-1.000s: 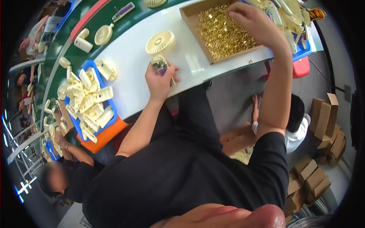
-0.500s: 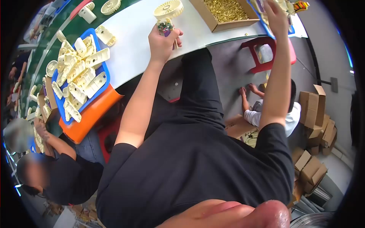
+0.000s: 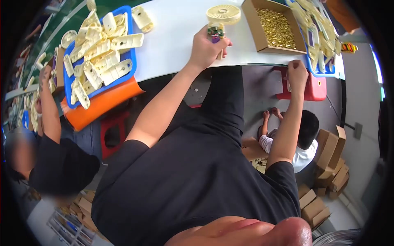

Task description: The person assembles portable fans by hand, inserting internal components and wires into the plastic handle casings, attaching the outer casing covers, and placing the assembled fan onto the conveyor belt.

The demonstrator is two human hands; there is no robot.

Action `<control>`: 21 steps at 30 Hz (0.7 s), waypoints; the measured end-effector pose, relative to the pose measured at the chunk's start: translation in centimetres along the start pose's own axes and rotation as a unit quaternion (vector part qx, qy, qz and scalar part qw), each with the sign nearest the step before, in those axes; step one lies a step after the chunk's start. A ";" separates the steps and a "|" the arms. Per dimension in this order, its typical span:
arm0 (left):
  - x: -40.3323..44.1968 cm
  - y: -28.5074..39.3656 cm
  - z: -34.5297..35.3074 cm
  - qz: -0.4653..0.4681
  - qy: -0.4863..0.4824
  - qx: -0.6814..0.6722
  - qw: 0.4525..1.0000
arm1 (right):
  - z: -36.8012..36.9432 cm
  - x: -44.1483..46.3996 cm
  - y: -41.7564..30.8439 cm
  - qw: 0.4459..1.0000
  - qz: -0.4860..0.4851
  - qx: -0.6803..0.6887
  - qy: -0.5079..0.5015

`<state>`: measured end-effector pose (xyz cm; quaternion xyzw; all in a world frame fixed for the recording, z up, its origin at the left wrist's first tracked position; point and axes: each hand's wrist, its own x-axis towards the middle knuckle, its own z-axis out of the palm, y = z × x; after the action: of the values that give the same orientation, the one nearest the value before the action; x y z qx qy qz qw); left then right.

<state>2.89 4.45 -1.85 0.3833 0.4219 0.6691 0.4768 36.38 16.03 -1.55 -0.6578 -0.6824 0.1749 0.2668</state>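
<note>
In my left hand [image 3: 208, 48] is a cream handheld fan [image 3: 223, 14], its round grille pointing away from me over the white table. The handle is uncovered on the upper side, and a green circuit board [image 3: 216, 31] and a purple part show in it. My right hand [image 3: 297, 74] is at the table's front edge, below the cardboard box of small gold-coloured pieces [image 3: 276, 28]. Its fingers are curled together; whatever they may hold is hidden. Close by on the right stands a blue tray [image 3: 327, 74] heaped with cream parts and strips.
To the left, a blue tray [image 3: 134, 61] of cream shell halves overlaps an orange surface [image 3: 102, 107]. One loose shell [image 3: 142, 19] lies beside it. A red stool [image 3: 315, 88] stands under the table's right end. Co-workers are at left and on the floor at right.
My right hand has come back from the right-hand blue tray to the table's front edge. The view has shifted, so the table and fan appear farther right. My left hand keeps the fan.
</note>
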 end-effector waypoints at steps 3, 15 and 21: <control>0.1 0.3 -0.2 0.008 0.001 -0.012 1.000 | -0.3 0.7 0.8 0.999 0.010 0.042 -0.025; -0.3 0.8 -0.6 -0.020 -0.012 -0.089 0.996 | -2.4 8.4 -11.9 0.989 -0.084 0.088 -0.083; -0.4 0.4 -0.6 -0.019 0.010 -0.103 0.994 | 0.2 8.8 -11.5 0.946 -0.059 0.275 -0.163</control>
<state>2.27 3.88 -1.73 0.3173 0.3623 0.7039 0.5221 27.11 23.90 6.26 -0.4803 -0.6792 0.4443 0.3325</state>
